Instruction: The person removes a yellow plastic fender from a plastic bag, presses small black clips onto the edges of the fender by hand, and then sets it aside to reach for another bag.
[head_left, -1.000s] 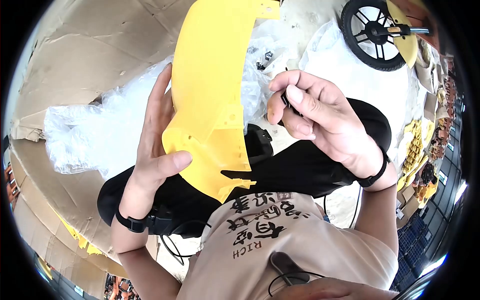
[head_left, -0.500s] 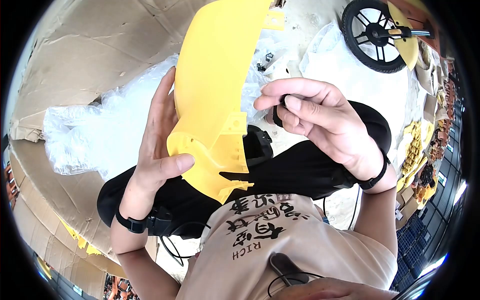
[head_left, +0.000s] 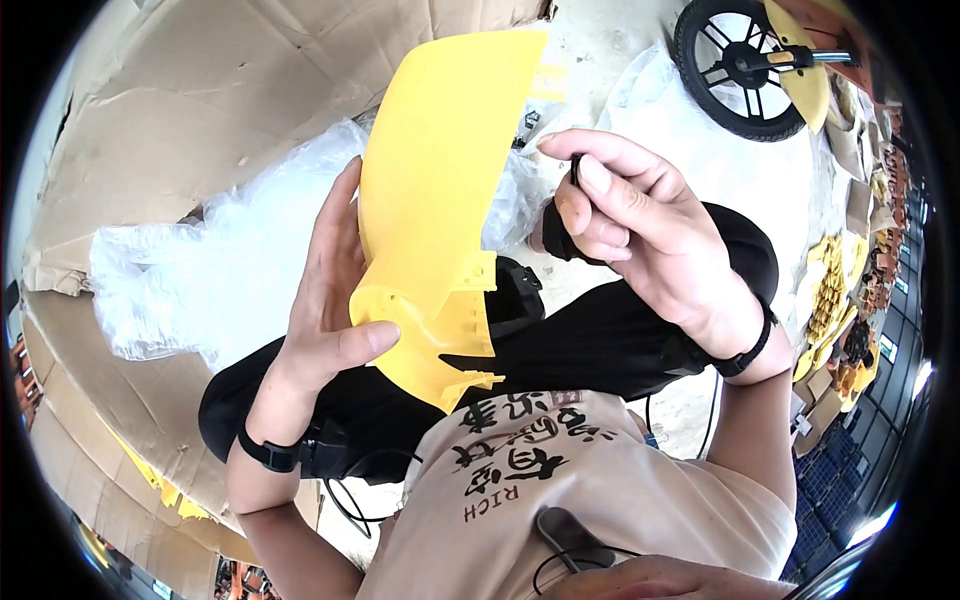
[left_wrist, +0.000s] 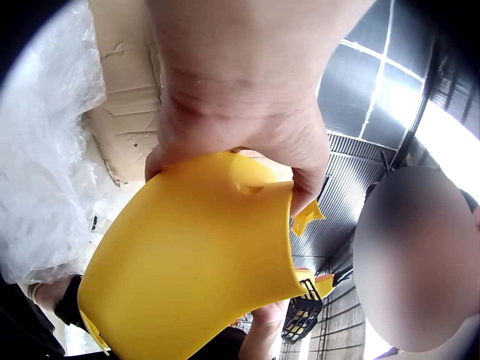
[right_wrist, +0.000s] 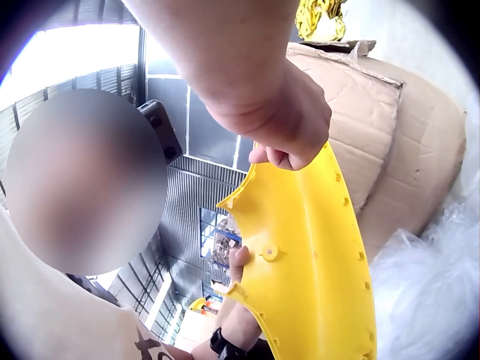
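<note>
A long curved yellow plastic panel (head_left: 440, 170) is held upright over the lap by the left hand (head_left: 335, 290), its thumb on the near face and its fingers along the left edge. The left wrist view shows that hand (left_wrist: 240, 120) gripping the end of the panel (left_wrist: 187, 255). Right of the panel, the right hand (head_left: 650, 220) pinches a small black piece (head_left: 576, 170) between thumb and index finger. In the right wrist view the right hand (right_wrist: 277, 120) overlaps the panel (right_wrist: 307, 247); the black piece is hidden there.
Clear plastic wrap (head_left: 250, 240) lies on cardboard (head_left: 210, 90) at the left. Small black parts (head_left: 527, 122) rest on plastic behind the panel. A black spoked wheel (head_left: 742, 65) stands at the upper right, with yellow parts (head_left: 826, 290) piled at the far right.
The panel and left hand have moved slightly right and toward the body, and the panel's top has come lower. The right hand has shifted a little, still pinching the black piece.
</note>
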